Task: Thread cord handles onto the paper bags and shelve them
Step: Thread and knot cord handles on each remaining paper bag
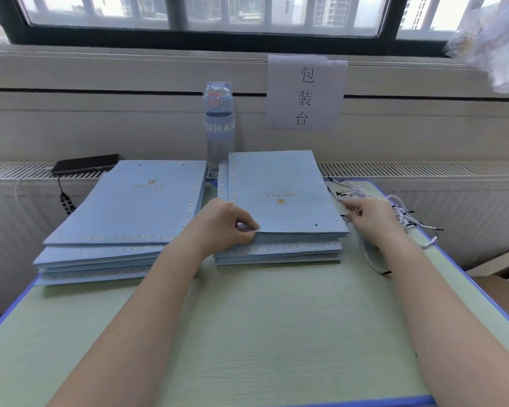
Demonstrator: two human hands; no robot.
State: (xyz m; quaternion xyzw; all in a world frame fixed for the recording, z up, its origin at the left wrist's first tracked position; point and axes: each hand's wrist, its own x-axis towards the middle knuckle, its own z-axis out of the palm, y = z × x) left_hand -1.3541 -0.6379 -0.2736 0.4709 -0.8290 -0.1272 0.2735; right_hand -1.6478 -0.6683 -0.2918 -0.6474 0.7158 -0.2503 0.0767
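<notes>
The top paper bag [282, 192] lies flat on the right-hand stack of pale blue bags, its gold crown logo upside down to you and its two punched holes along the near edge. Your left hand [227, 223] is at its near left corner, with thumb and curled fingertips pinching that corner where it lifts slightly off the bags beneath. The stack sits on the far half of the table [247, 333], slightly right of centre.

Just to the right of that stack, a loose heap of white cord handles [395, 205] with black tips spreads towards the table's right edge. Your right hand [370, 215] rests on this heap, index finger stretched towards the bag stack and the other fingers bent. I cannot tell whether it actually has a cord in its grasp. One cord loops out on the near side of your right wrist.

To the left, a second stack of the same bags [130, 207] lies with the logo facing you and the holes at the far edge, just apart from the first stack.

Behind the gap between the two stacks stands a clear water bottle [219, 121] with a blue lid. A dark phone [86, 164] lies on the radiator top at far left, and a paper sign [304, 92] with three printed characters hangs on the wall below the window.
</notes>
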